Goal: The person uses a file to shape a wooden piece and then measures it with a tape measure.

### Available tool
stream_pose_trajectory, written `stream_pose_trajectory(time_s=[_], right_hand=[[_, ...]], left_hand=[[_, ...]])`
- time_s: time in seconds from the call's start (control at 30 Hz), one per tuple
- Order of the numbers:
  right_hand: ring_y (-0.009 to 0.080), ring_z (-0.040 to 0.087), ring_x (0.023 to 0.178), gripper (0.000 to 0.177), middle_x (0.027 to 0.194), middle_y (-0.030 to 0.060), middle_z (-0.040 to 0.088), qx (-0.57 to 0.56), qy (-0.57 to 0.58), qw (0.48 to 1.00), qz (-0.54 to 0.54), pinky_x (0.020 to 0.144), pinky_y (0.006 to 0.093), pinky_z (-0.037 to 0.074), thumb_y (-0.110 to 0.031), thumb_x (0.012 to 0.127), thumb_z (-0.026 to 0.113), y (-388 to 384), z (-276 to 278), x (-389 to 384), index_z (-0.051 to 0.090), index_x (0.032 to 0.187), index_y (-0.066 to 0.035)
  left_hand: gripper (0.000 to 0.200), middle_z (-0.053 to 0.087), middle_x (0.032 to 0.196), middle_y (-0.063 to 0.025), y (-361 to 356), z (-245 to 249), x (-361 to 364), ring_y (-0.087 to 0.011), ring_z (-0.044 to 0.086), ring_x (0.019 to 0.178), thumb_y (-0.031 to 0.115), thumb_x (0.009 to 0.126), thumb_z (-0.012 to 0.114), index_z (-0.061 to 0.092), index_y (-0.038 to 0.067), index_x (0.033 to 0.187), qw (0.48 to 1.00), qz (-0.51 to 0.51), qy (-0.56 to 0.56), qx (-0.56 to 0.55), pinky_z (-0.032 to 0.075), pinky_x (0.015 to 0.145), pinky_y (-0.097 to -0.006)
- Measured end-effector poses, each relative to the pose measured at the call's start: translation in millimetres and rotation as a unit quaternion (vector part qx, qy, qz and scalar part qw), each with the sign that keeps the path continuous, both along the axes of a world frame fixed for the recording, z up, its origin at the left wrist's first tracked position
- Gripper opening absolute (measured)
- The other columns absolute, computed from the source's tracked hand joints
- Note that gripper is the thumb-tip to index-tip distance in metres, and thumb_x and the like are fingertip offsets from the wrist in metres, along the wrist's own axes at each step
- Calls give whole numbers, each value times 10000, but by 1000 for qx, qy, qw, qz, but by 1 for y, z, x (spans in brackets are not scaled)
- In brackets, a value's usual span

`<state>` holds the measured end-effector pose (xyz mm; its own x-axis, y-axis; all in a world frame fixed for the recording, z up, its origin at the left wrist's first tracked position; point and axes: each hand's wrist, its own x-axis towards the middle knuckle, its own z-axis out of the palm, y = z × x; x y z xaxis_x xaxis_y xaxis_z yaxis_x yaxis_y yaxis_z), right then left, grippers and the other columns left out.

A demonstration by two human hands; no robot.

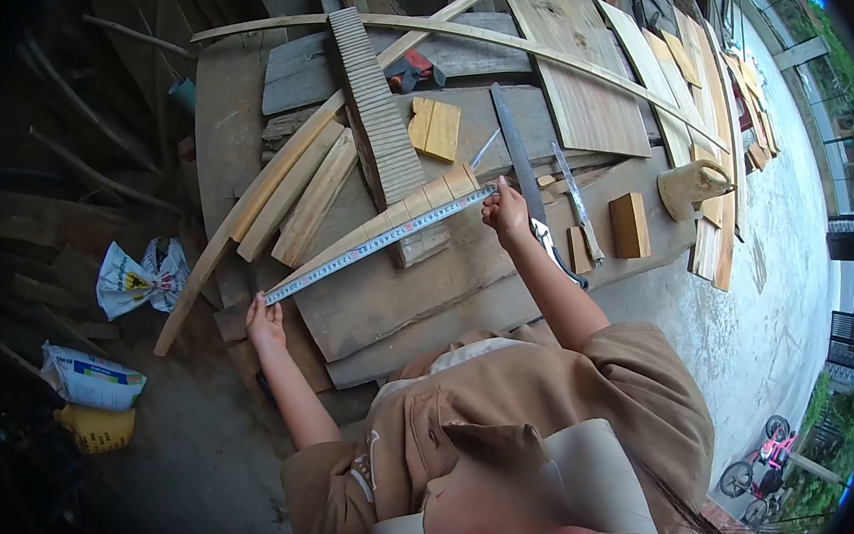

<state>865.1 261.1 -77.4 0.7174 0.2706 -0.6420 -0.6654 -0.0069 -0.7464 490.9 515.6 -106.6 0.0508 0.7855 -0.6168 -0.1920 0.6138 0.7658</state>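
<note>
A white tape measure (pixel 380 241) is stretched along the edge of a tapered wooden piece (pixel 393 215) with lines across it. My left hand (pixel 265 322) has its fingers closed on the tape's left end, by the narrow tip of the wood. At the other end my right hand (pixel 506 211) pinches the tape near the wood's wide end. The tapered piece lies across a ridged wooden board (pixel 375 110) on the plank table (pixel 431 312). Whether either hand also grips the wood cannot be made out.
A handsaw (pixel 518 144), a chisel-like tool (pixel 575 195), a wood block (pixel 629 226) and a beige container (pixel 690 186) lie right of my right hand. Curved strips (pixel 270 184) extend past the table's left side. Bags (pixel 142 276) sit on the floor at left.
</note>
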Motion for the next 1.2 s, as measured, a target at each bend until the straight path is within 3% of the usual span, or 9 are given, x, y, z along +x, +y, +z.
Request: stream_pose_trajectory(time_s=[0.17, 0.4, 0.93, 1.03, 1.2], right_hand=[[103, 473, 431, 286, 577, 11, 463, 95, 11, 995, -32, 393, 220, 384, -314, 869, 462, 0, -14, 4, 504, 942, -41], [100, 463, 423, 257, 571, 19, 477, 64, -37, 997, -6, 383, 221, 380, -257, 842, 526, 1, -23, 6, 461, 699, -54], [98, 462, 423, 260, 584, 32, 502, 2, -18, 999, 32, 373, 218, 373, -259, 837, 536, 1, -24, 13, 460, 692, -56], [91, 458, 460, 256, 610, 24, 495, -3, -13, 999, 50, 418, 214, 384, -269, 843, 529, -2, -23, 14, 471, 717, -54], [108, 560, 588, 222, 700, 29, 558, 35, 22, 995, 87, 505, 214, 439, -274, 839, 534, -14, -17, 16, 508, 794, -58]], left_hand=[[195, 571, 953, -32, 2, -9, -7, -141, 554, 812, 168, 815, 575, 529, 65, 974, 1000, -12, -5, 0, 492, 644, -227], [200, 579, 921, -34, 3, -7, -7, -126, 555, 792, 172, 817, 572, 527, 60, 978, 1000, -11, 14, -4, 490, 643, -224], [219, 579, 940, -30, 4, 2, -3, -129, 545, 805, 188, 804, 591, 526, 67, 974, 1000, -18, 19, 15, 475, 656, -226], [226, 579, 940, -35, 5, 2, -3, -131, 544, 802, 190, 803, 592, 528, 64, 980, 999, -18, 23, 13, 475, 655, -226], [249, 579, 937, -65, 4, 10, -3, -159, 561, 808, 189, 808, 585, 533, 47, 1004, 999, -19, 38, 9, 473, 651, -227]])
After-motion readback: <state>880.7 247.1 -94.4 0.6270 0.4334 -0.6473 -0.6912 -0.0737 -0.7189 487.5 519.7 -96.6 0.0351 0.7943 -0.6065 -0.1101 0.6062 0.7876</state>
